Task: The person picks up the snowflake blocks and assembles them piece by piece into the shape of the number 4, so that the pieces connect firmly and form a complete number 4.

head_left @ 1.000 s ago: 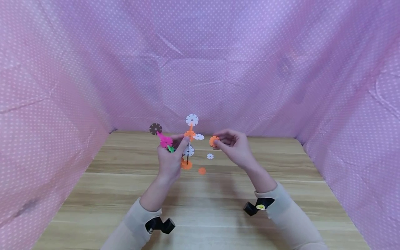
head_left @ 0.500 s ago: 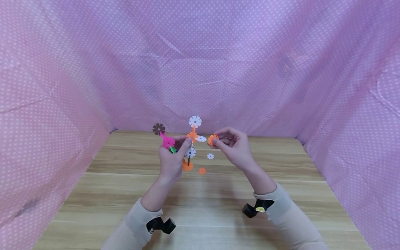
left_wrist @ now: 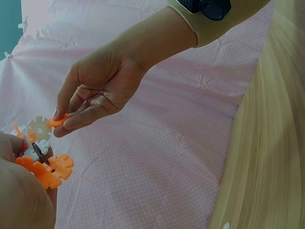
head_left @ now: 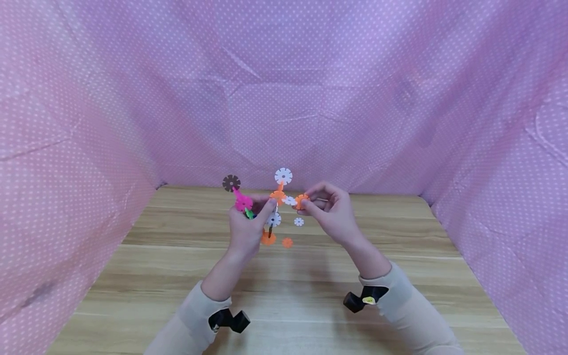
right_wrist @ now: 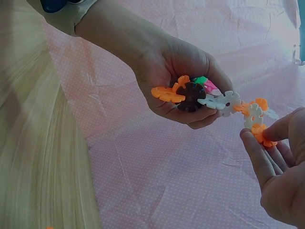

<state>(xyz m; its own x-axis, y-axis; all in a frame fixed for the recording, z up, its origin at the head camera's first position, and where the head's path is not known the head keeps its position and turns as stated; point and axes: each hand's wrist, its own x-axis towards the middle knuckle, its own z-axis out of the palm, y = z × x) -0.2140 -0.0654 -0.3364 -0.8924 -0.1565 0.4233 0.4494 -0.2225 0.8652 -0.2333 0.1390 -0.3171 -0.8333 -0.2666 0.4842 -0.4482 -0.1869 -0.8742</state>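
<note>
My left hand (head_left: pixel 246 229) grips a joined figure of notched plastic discs above the table. Its parts include a dark brown disc (head_left: pixel 231 183), a pink disc (head_left: pixel 243 202), a white disc (head_left: pixel 283 176) at the top and an orange disc (head_left: pixel 268 238) at the bottom. Between thumb and fingers, my right hand (head_left: pixel 330 212) pinches a single orange disc (head_left: pixel 302 201). That disc meets the edge of a white side disc (right_wrist: pixel 253 116) of the figure in the right wrist view. The palm hides part of the green piece (head_left: pixel 249 214).
A loose white disc (head_left: pixel 299 222) and a loose orange disc (head_left: pixel 287 242) lie on the wooden table (head_left: pixel 293 305) below the hands. Pink dotted cloth (head_left: pixel 284 113) encloses the table at the back and both sides.
My left hand has shifted the figure rightward and slightly down. The right hand's orange disc has moved slightly left, and the gap between it and the white side disc has closed.
</note>
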